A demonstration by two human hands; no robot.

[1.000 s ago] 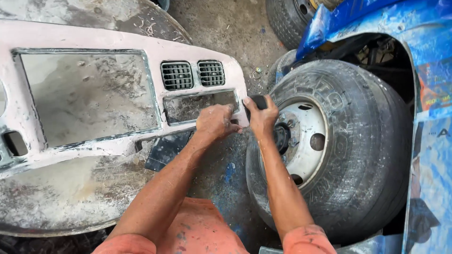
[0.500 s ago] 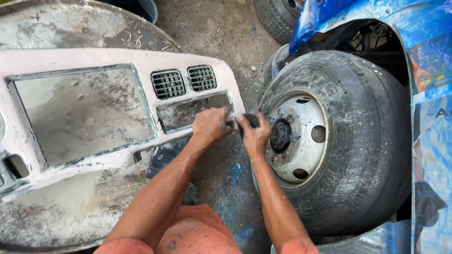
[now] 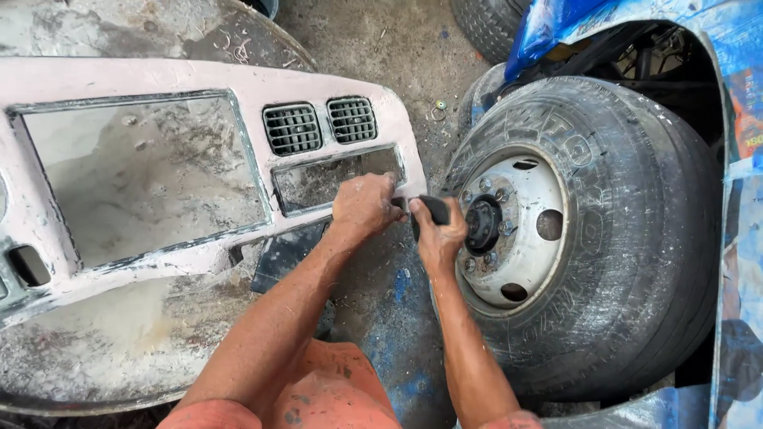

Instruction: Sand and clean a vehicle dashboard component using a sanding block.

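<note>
A pale pink, filler-coated dashboard panel (image 3: 199,83) lies across a dusty round surface, with two black air vents (image 3: 322,125) and rectangular openings in it. My left hand (image 3: 364,208) grips the panel's right end, fingers curled over its edge. My right hand (image 3: 437,233) is closed around a small black block (image 3: 435,208), pressed against that same corner beside my left hand. What lies under the block is hidden by my fingers.
A large worn tyre on a white steel rim (image 3: 520,230) stands right of my hands, under a blue vehicle body (image 3: 739,206). A second tyre (image 3: 485,24) lies at the top. The dusty round drum top (image 3: 103,349) supports the panel. Dirt ground lies beyond.
The view has shifted slightly; both hands stay at the panel's right corner, and my right hand with the black block has moved a little along the edge.
</note>
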